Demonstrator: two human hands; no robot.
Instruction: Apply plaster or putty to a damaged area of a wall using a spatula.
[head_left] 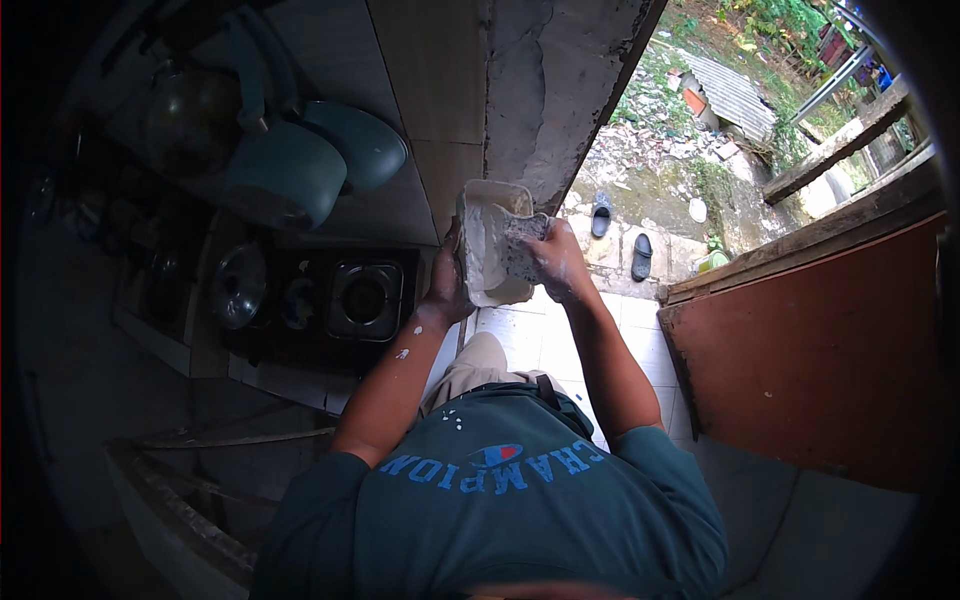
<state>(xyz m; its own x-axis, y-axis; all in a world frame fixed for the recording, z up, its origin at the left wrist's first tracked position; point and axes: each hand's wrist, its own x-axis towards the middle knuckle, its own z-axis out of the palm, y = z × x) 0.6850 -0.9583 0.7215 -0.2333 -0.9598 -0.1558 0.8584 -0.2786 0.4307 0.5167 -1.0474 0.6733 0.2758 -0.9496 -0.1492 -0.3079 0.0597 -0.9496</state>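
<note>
My left hand (447, 278) grips the left side of a whitish rectangular tub (498, 188), holding it up in front of me. Wet white putty (486, 255) coats the tub's inside. In my right hand (562, 264) is a flat grey scraper (522, 250), speckled with putty, its blade over the tub's right part. My right fingers are closed around its upper right end. Whether the blade touches the putty I cannot tell. White spots mark my left forearm and the dark green shirt. Just beyond the tub stands a patchy grey wall strip (538, 110).
To the left are a gas stove (365, 298), a shiny round lid (240, 285) and hanging light-blue pots (285, 170). A reddish-brown door (810, 350) stands at right. Past the doorway lie two dark clogs (642, 258) and rubble. White tiles (640, 340) cover the floor.
</note>
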